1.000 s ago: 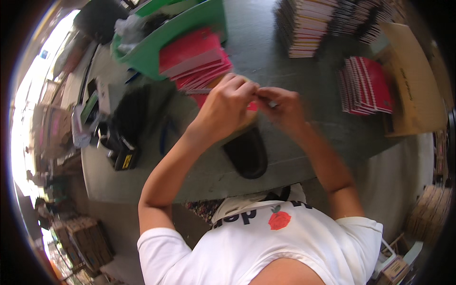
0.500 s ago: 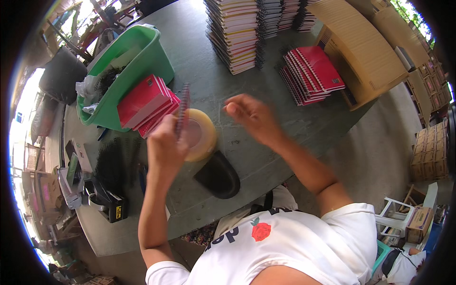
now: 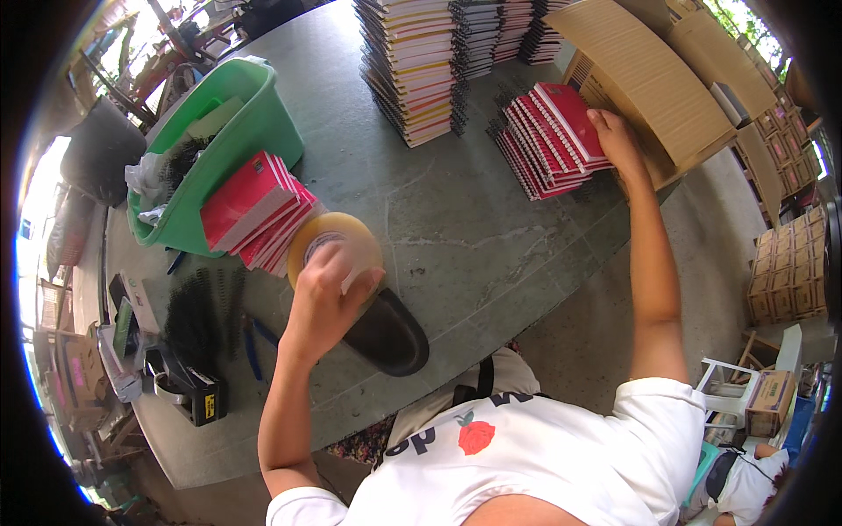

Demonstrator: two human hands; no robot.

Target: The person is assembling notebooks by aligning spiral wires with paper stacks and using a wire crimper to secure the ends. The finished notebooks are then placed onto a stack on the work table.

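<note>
My right hand (image 3: 617, 145) grips the right edge of the top red spiral notebook (image 3: 566, 114), its thumb on the cover. That notebook lies on a fanned pile of red spiral notebooks (image 3: 535, 167) at the right. Over a wide roll of tape (image 3: 303, 244) hovers my left hand (image 3: 326, 302). Its fingers are curled and smeared by motion, so whether they hold anything does not show. Just beyond it, a leaning pile of red-covered booklets (image 3: 254, 206) rests against a green tub (image 3: 279, 114). A black object with a rounded end (image 3: 393, 337) lies beside the tape.
An open cardboard box (image 3: 645, 79) stands right of the notebooks. Tall stacks of spiral notebooks (image 3: 408, 74) rise at the far side. Black wire coils (image 3: 193, 302), blue-handled pliers (image 3: 252, 351) and a black tool with a yellow label (image 3: 197, 399) lie at the left.
My right hand has moved right from mid-table onto the notebook pile. The spiral notebook that stood upright in my left hand no longer shows there. My left hand has lowered over the tape.
</note>
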